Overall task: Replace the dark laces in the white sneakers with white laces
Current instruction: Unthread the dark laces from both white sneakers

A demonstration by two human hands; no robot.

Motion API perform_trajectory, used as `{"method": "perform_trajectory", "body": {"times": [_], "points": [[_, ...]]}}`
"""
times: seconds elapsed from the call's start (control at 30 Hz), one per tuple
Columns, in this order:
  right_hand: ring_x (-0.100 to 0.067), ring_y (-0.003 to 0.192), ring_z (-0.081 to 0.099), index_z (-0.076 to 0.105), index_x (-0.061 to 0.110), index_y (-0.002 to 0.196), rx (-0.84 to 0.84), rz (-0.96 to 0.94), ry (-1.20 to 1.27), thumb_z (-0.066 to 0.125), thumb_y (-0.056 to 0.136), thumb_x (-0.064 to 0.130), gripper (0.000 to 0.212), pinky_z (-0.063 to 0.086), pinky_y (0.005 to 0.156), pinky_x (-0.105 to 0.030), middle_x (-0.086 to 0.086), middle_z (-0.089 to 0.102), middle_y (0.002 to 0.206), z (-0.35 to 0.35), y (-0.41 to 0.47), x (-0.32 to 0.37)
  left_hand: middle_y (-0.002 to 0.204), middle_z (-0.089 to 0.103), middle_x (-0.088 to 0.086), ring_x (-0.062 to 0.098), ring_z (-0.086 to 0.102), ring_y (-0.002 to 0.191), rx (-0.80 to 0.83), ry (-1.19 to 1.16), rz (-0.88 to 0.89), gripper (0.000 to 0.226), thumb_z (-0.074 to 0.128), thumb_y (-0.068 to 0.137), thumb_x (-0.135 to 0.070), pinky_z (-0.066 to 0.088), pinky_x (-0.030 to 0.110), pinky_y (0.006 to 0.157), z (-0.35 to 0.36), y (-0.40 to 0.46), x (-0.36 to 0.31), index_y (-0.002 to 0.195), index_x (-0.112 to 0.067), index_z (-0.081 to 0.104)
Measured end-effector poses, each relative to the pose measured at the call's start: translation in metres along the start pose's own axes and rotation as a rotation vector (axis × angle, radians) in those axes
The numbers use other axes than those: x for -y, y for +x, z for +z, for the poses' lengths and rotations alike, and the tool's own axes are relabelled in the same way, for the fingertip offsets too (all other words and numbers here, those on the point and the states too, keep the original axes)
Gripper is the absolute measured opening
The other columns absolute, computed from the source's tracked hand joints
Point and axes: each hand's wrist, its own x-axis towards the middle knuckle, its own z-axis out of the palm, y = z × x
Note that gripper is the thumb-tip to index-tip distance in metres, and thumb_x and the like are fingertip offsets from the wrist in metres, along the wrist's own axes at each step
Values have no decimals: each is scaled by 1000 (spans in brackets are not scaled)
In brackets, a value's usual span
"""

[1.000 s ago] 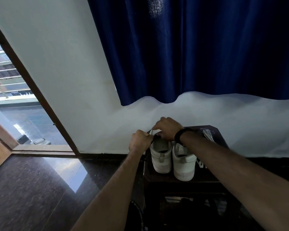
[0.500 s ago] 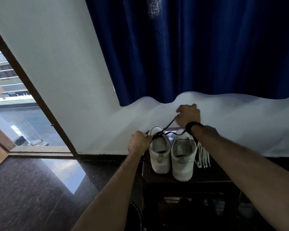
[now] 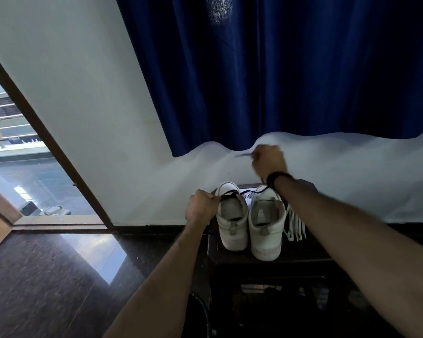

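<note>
Two white sneakers stand side by side on a dark stool (image 3: 303, 252), heels toward me: the left sneaker (image 3: 232, 223) and the right sneaker (image 3: 266, 228). My left hand (image 3: 200, 206) grips the left sneaker at its collar. My right hand (image 3: 269, 162) is raised above the shoes near the wall and pinches the dark lace (image 3: 252, 191), which runs down from it to the left sneaker's top. The lace's tip sticks out left of my fist. A bundle of white laces (image 3: 296, 223) lies right of the right sneaker.
A dark blue curtain (image 3: 279, 69) hangs on the white wall behind the stool. An open doorway (image 3: 22, 167) with a brown frame lies to the left. The floor (image 3: 47, 276) is dark polished stone. Dim items sit under the stool.
My right hand has risen from the left sneaker's tongue up and to the right, drawing the dark lace out with it. My left hand has stayed on the sneaker's collar.
</note>
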Motion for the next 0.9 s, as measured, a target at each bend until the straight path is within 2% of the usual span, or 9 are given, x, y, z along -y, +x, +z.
{"method": "perform_trajectory", "body": {"times": [0.07,0.13,0.2,0.23,0.3,0.4,0.57,0.8,0.9], "points": [[-39,99,62,68,4,99,-46,134,-4,51,89,14,23,50,79,-34,-22,66,106,-26,18,-21,68,60,5,32,64,71,4,34,32,38,66,82,-36,45,28,59,1,-3,-4,54,-12,58],[-35,105,61,67,4,107,78,199,-12,56,88,19,26,50,83,-33,-19,63,117,-32,19,-33,89,66,9,30,63,84,-17,180,138,16,60,85,-24,51,34,70,5,-7,-6,76,-16,71],[-29,108,61,66,12,115,185,186,-1,68,82,27,36,51,89,-32,-11,62,121,-23,5,-32,116,63,6,27,57,109,-98,331,324,34,57,84,-11,48,38,89,11,-7,-4,112,-22,72],[-27,107,62,67,15,115,200,161,40,71,79,29,39,51,89,-31,-7,64,118,-18,-5,-28,120,61,3,26,53,114,-115,370,414,41,57,83,-8,44,38,93,15,-7,-4,119,-23,70],[-22,99,65,69,18,105,249,87,172,76,74,30,34,52,89,-30,-3,69,105,-5,-24,-21,114,63,0,25,53,109,-129,428,541,34,57,83,-14,39,35,89,28,-11,-12,112,-26,72],[-17,94,66,70,26,96,385,2,201,75,72,38,28,53,88,-32,4,73,95,17,-53,-17,106,66,-5,23,55,104,-134,494,549,29,55,81,-29,36,35,86,43,-18,-16,107,-29,69],[-24,95,65,69,26,102,273,-122,71,55,81,39,28,51,82,-34,1,73,98,39,-84,-19,108,64,-1,22,52,108,-153,619,560,23,52,85,-25,31,36,90,47,-13,-17,101,-24,68],[-31,103,61,63,22,109,237,16,233,49,74,27,37,52,80,-38,-8,69,106,42,-92,-14,98,59,3,25,50,98,-194,482,622,12,56,86,-24,38,33,82,49,0,-6,88,-15,64],[-30,102,61,67,17,106,226,3,230,54,81,20,28,47,78,-33,-10,70,105,46,-93,-14,104,61,0,25,49,101,-95,478,714,14,56,83,-23,31,32,82,44,1,-3,92,-18,65]]}}
